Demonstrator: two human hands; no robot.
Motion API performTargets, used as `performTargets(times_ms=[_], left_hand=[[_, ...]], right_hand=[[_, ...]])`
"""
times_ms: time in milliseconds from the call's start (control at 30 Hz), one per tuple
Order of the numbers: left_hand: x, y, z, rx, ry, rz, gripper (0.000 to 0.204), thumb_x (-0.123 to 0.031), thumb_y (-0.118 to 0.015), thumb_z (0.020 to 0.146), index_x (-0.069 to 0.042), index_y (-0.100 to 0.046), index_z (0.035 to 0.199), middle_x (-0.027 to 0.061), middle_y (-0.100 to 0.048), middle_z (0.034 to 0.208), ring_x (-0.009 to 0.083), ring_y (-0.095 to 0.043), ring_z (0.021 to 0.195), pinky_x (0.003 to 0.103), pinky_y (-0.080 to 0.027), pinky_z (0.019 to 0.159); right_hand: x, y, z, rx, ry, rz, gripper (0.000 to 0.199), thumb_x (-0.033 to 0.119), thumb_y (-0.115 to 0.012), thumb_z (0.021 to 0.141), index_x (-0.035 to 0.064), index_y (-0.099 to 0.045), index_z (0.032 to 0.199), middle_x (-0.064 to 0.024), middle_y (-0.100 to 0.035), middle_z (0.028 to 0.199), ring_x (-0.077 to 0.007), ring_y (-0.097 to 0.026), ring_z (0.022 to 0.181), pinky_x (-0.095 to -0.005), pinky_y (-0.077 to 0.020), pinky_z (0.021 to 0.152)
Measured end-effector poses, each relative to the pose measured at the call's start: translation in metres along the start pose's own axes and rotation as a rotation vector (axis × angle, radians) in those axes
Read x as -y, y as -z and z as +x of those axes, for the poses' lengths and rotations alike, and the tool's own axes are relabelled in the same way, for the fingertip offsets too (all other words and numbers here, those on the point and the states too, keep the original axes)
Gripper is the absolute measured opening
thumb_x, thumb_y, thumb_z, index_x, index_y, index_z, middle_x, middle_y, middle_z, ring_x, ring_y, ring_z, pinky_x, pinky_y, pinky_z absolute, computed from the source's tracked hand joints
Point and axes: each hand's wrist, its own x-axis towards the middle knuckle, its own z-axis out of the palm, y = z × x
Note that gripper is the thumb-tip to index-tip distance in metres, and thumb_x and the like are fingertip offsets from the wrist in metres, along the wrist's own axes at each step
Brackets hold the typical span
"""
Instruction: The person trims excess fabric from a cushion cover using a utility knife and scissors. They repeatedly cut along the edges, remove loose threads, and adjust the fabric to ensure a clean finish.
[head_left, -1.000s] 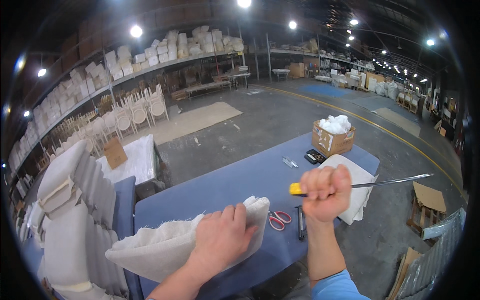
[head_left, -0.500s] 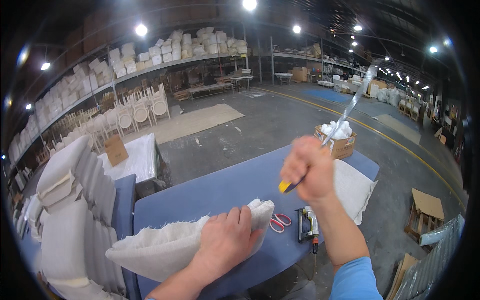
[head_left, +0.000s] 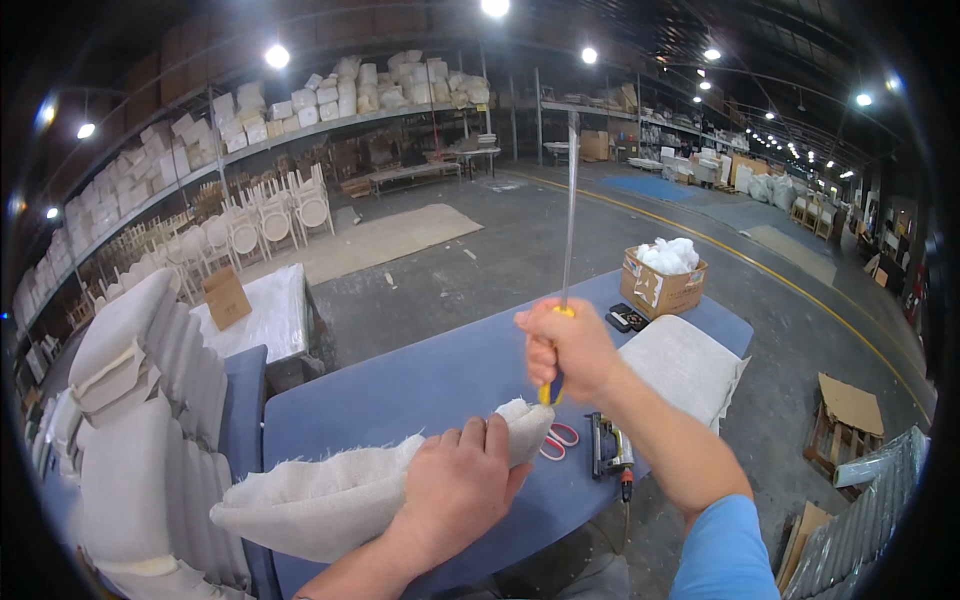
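The long metal rod [head_left: 570, 210] with the yellow-and-blue handle stands nearly upright, handle end down, its long axis rising straight from the right hand [head_left: 572, 350], whose fingers are wrapped tight around the handle. The handle's lower tip sits just above the near end of the off-white fabric cushion [head_left: 330, 490], which lies lengthwise across the blue worktable [head_left: 420, 380]. The left hand [head_left: 460, 485] presses flat on that cushion end, fingers together, directly below and left of the tool. Red-handled scissors [head_left: 560, 440] lie just beside it.
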Motion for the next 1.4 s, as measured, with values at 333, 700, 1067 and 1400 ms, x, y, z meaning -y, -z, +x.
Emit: performTargets(times_ms=[333,700,1067,1400], left_hand=[[-0.001,0.0,0.002,-0.004,0.036,-0.031,0.054,-0.038,-0.082,0.082,0.0,-0.064,0.117,0.0122,-0.071,0.097,0.0316,-0.072,0.078,0.043,-0.056,0.068],[0.0,0.003,0.004,0.058,0.073,-0.014,0.056,-0.04,-0.08,0.085,-0.001,-0.063,0.122,0.0135,-0.072,0.099,0.0334,-0.072,0.081,0.045,-0.056,0.07],[-0.002,0.004,0.01,0.1,0.088,0.032,0.052,-0.04,-0.077,0.088,-0.001,-0.064,0.12,0.0145,-0.071,0.095,0.0358,-0.072,0.082,0.046,-0.055,0.072],[0.022,0.002,0.017,0.184,0.053,0.098,0.052,-0.038,-0.073,0.094,0.0,-0.06,0.128,0.0185,-0.072,0.098,0.0382,-0.073,0.089,0.049,-0.056,0.075]], right_hand=[[0.017,0.001,-0.013,-0.024,0.212,0.092,0.033,0.014,-0.07,0.097,0.0124,-0.05,0.071,-0.0002,-0.047,0.054,-0.0132,-0.048,0.044,-0.0331,-0.0418,0.046],[0.008,0.013,-0.021,-0.044,0.503,0.211,0.033,0.014,-0.069,0.098,0.0102,-0.051,0.07,-0.0023,-0.047,0.053,-0.0148,-0.048,0.044,-0.0336,-0.0419,0.046],[-0.032,0.016,-0.026,0.078,0.798,0.43,0.025,0.008,-0.06,0.1,0.0082,-0.053,0.075,-0.0038,-0.05,0.058,-0.0148,-0.05,0.048,-0.0336,-0.0446,0.05],[-0.083,0.053,-0.055,-0.227,0.677,0.646,0.016,0.015,-0.056,0.107,0.009,-0.054,0.093,-0.0087,-0.058,0.082,-0.0215,-0.06,0.079,-0.0423,-0.0519,0.082]])
